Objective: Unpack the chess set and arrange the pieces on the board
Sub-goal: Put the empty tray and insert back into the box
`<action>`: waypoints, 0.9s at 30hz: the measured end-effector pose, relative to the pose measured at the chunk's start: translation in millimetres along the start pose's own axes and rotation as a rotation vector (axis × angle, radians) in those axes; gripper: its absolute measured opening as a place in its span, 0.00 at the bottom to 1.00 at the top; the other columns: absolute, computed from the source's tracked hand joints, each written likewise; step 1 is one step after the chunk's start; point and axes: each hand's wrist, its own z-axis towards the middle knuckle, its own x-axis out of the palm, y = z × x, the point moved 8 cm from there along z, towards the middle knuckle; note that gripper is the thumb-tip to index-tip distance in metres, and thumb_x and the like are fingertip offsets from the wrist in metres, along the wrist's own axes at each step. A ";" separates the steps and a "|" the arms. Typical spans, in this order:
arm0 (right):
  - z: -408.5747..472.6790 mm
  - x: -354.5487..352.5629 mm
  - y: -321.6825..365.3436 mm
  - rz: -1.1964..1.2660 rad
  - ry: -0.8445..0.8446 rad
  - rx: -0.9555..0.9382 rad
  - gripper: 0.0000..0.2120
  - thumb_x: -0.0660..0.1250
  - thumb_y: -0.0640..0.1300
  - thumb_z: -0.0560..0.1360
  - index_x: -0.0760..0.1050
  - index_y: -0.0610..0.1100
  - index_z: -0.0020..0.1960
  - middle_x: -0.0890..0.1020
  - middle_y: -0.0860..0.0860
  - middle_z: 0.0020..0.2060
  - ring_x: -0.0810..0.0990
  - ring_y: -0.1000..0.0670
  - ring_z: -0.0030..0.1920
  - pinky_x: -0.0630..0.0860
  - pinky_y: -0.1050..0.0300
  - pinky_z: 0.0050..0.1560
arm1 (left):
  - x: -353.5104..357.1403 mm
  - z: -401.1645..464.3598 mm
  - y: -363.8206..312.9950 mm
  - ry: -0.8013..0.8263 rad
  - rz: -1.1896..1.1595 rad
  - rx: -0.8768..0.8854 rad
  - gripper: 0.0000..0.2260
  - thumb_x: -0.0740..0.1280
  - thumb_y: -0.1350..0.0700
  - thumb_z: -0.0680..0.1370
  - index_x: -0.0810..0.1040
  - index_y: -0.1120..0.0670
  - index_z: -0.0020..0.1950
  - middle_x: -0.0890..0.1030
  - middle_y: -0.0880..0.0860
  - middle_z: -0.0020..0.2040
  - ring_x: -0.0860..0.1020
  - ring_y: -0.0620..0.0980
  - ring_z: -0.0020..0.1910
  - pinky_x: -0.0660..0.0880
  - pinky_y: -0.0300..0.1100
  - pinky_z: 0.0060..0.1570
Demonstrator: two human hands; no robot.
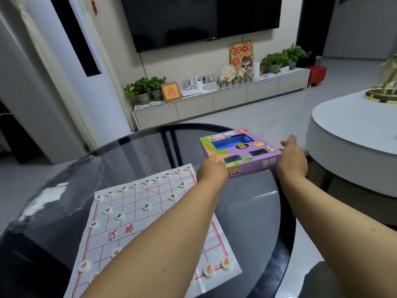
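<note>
A paper xiangqi board (137, 224) with red lines lies on the round glass table (247, 211). Several white round pieces stand on it, green-lettered ones (146, 206) at the far side and red-lettered ones (226, 263) at the near edge. The purple chess box (240, 152) sits at the table's far right. My left hand (211, 171) holds its near left corner. My right hand (293, 158) rests against the box's right end, fingers stretched out. My left forearm covers part of the board.
A crumpled clear plastic wrapper (53, 190) lies at the table's left edge. A grey oval coffee table (352, 134) stands close on the right. A TV cabinet (214, 100) with plants lines the far wall.
</note>
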 end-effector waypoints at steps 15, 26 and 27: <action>6.9 13.3 -25.6 -0.237 0.030 0.011 0.34 0.36 0.59 0.81 0.75 0.38 0.52 0.79 0.39 0.52 0.75 0.39 0.53 0.69 0.46 0.57 | 28.5 2.2 17.9 0.125 0.098 -0.234 0.35 0.41 0.32 0.77 0.70 0.53 0.69 0.76 0.57 0.65 0.75 0.56 0.62 0.71 0.51 0.65; -38.8 43.0 52.3 -0.231 -0.020 -0.399 0.23 0.48 0.56 0.81 0.73 0.42 0.60 0.79 0.42 0.51 0.73 0.40 0.55 0.67 0.48 0.54 | -27.6 3.1 2.2 -0.032 0.278 0.080 0.29 0.39 0.38 0.80 0.68 0.48 0.71 0.72 0.52 0.67 0.62 0.55 0.70 0.61 0.54 0.67; -52.5 54.6 64.3 -0.186 0.033 -0.472 0.22 0.48 0.55 0.81 0.73 0.42 0.58 0.79 0.43 0.50 0.74 0.41 0.54 0.67 0.49 0.53 | -42.9 0.5 4.6 -0.059 0.291 0.117 0.28 0.40 0.39 0.81 0.68 0.49 0.71 0.71 0.52 0.68 0.61 0.55 0.71 0.60 0.55 0.68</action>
